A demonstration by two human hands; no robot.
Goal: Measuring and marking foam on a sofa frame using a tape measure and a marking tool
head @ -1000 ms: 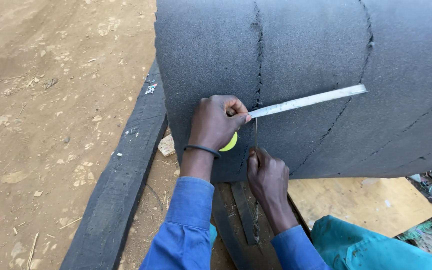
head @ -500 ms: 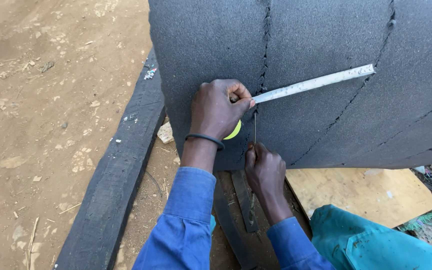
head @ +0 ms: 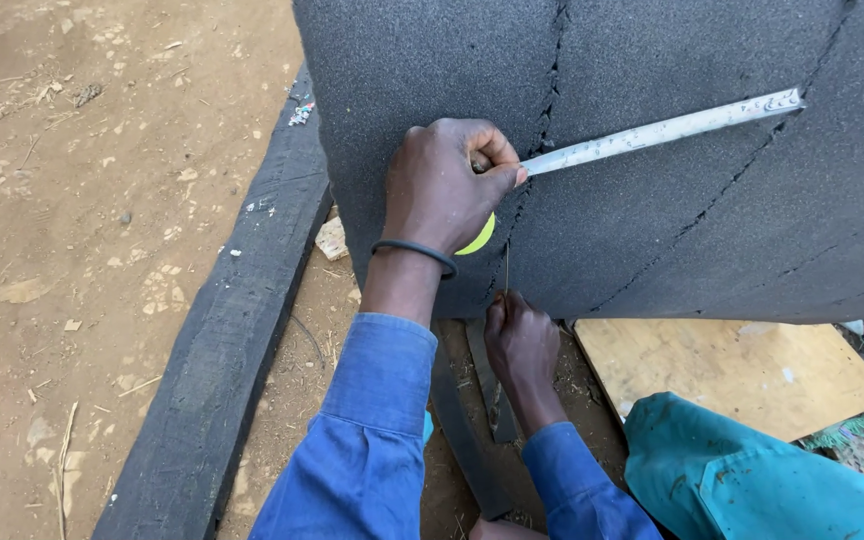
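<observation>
Since the earlier frame the left hand (head: 444, 190) has climbed higher up the dark foam sheet (head: 652, 230), carrying the tape's blade (head: 662, 130) with it so its far tip now sits nearer the sheet's upper right edge. That hand is closed around a yellow tape measure case (head: 479, 240), thumb pinching the blade flat against the foam beside a jagged cut line (head: 549, 90). The right hand (head: 520, 345), at the sheet's lower edge, is fisted around a thin blade or wire (head: 507, 270) that stands upright into the foam. If the thumb slips, the blade could likely spring back and the mark be lost; the thin tool could wander off line. No containers show; a wooden board (head: 732, 375) and black foam strips (head: 222, 350) lie on the dirt ground (head: 72, 250).
</observation>
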